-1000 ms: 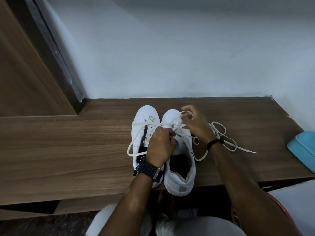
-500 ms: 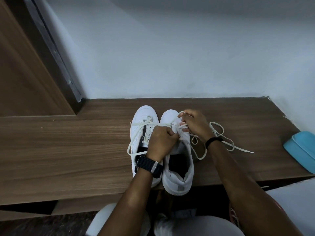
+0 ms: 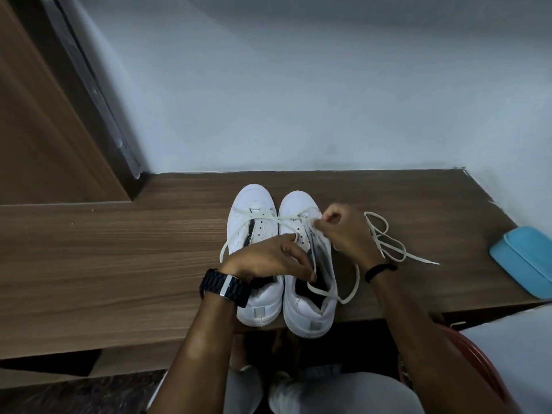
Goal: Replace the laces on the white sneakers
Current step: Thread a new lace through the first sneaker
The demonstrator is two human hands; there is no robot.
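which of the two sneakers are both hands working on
The right sneaker, nearer the blue box. The left hand and right hand pinch its lace; the left sneaker is untouched.

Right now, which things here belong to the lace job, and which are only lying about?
Part of the job:
- left sneaker
- right sneaker
- lace
- left hand, on the right sneaker
- right hand, pinching the lace

Lying about:
- blue box at the table's right edge
- watch
- wristband
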